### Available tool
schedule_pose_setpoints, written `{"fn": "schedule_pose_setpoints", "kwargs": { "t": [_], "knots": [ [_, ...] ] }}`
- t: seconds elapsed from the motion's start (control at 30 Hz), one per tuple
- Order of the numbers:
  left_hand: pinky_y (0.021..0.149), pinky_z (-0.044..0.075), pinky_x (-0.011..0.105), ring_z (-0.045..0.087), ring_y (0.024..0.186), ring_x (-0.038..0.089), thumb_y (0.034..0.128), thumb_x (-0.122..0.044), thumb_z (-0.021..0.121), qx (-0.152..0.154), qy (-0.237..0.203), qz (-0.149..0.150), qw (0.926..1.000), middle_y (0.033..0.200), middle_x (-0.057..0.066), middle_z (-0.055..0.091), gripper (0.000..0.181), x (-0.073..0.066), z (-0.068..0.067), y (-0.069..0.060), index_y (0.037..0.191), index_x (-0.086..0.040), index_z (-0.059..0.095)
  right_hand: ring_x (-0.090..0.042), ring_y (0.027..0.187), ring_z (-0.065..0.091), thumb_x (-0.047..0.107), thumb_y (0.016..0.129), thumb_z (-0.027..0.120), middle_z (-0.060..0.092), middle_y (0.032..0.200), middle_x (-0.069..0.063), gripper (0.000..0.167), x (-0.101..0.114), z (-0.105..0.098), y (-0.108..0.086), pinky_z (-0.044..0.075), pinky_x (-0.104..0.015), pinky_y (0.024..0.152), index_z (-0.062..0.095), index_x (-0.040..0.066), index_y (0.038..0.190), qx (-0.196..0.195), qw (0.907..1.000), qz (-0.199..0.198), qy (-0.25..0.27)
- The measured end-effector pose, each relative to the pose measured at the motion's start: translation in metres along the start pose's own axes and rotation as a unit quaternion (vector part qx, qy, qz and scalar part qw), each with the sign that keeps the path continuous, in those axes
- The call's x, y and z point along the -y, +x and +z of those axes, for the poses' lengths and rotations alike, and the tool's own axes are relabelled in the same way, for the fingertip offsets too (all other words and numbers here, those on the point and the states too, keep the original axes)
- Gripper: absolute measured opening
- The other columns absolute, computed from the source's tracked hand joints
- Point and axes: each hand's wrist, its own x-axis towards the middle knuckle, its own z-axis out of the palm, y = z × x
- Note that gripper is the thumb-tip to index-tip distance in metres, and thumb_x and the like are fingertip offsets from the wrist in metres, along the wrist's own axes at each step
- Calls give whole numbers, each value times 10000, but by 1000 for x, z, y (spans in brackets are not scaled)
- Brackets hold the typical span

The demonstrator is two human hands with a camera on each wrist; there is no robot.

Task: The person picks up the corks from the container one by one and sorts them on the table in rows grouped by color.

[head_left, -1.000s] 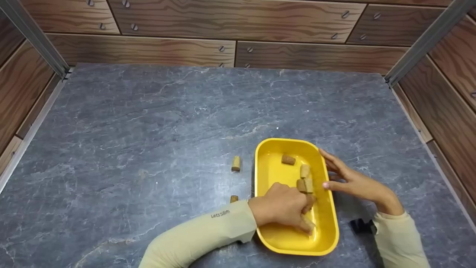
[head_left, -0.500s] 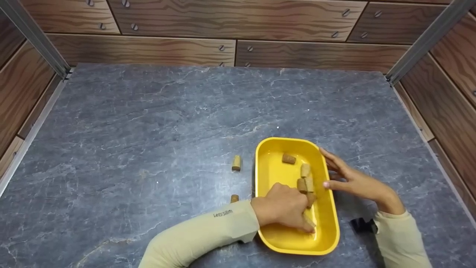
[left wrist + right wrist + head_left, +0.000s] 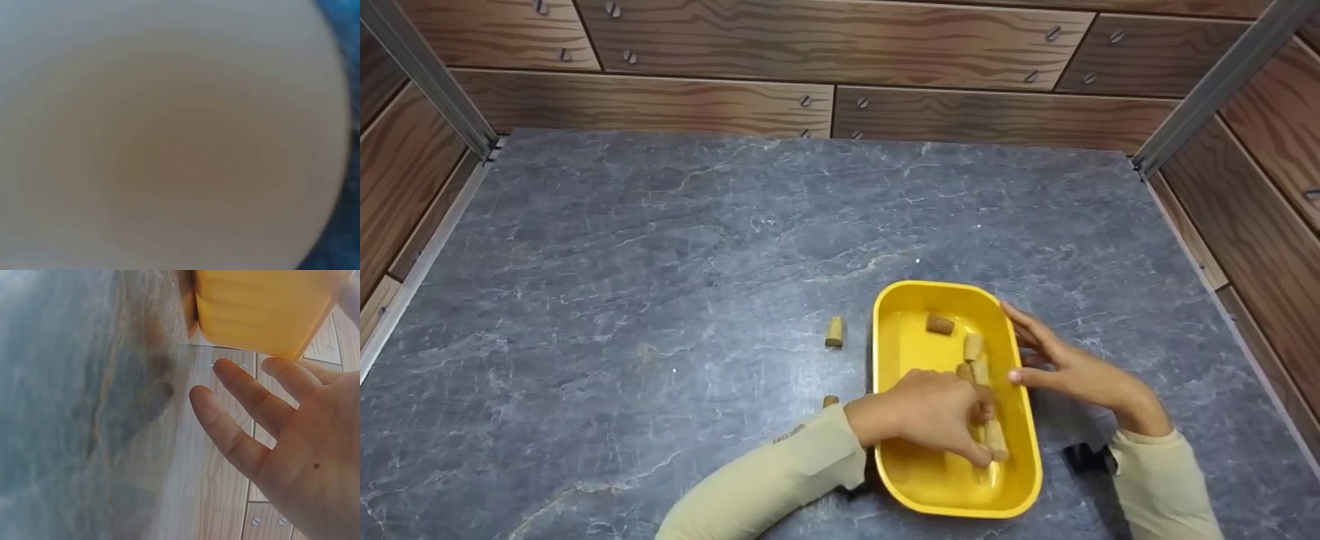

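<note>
In the head view the left hand is inside the yellow tray, thumb and fingers spread apart against a row of corks. Its thumb tip touches or nearly touches a pale cork low in the row; the fingertips partly hide the corks above. A brown cork lies apart near the tray's far end, and a pale cork tops the row. The right hand rests against the tray's right side, thumb on the rim. Extended fingers of the right hand show below the tray in the right wrist view.
Left of the tray, a pale cork and a brown cork lie on the grey marbled table. Wood-patterned walls enclose its back and sides. The left wrist view is only a blur.
The left thumb and fingers have parted, and the low pale cork now lies to the right of the thumb, in line with the row. The right hand has kept its place on the tray.
</note>
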Motion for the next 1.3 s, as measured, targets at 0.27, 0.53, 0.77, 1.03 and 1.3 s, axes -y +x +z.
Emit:
{"fn": "schedule_pose_setpoints", "kwargs": {
  "t": [0.27, 0.53, 0.77, 1.03, 1.3],
  "knots": [
    [524, 347, 162, 424, 557, 10, 762, -400, 760, -813, -851, 334, 9925, 663, -129, 503, 365, 21, -29, -26, 1068, -256, 624, 95, 1139, 500, 123, 975, 553, 231, 1520, -335, 806, 1, 0, 1, 477, -207, 901, -4, 147, 1558, -25, 10000, -28, -41],
    [527, 272, 153, 327, 556, 15, 773, -271, 745, -1562, -1573, 642, 9730, 652, -90, 430, 396, 40, -52, -49, 1146, -193, 637, 86, 1161, 489, 103, 971, 554, 246, 1517, -331, 805, -2, 0, 0, 462, -194, 917, 5, 143, 1558, -67, 9998, -133, -111],
    [497, 304, 176, 339, 546, 42, 771, -253, 753, -1987, -1691, -97, 9653, 637, -95, 432, 429, 68, -67, -77, 1175, -183, 627, 93, 1184, 477, 101, 975, 546, 201, 1535, -329, 806, -1, -1, 2, 444, -176, 938, -11, 135, 1557, 40, 9999, -156, 11],
    [508, 302, 213, 339, 563, 83, 745, -261, 755, -2212, -1810, -977, 9533, 658, -65, 437, 448, 109, -73, -101, 1175, -217, 636, 86, 1179, 488, 99, 976, 543, 197, 1534, -330, 804, 0, -2, 2, 441, -176, 940, -16, 115, 1553, 92, 9998, -167, 48],
    [492, 290, 224, 344, 544, 87, 767, -251, 767, -2135, -1539, -1530, 9526, 669, -58, 461, 439, 140, -64, -111, 1180, -180, 636, 73, 1167, 508, 92, 969, 553, 222, 1519, -343, 810, -2, -1, 3, 443, -171, 937, -13, 87, 1549, 64, 9996, -266, 22]
  ]
}}
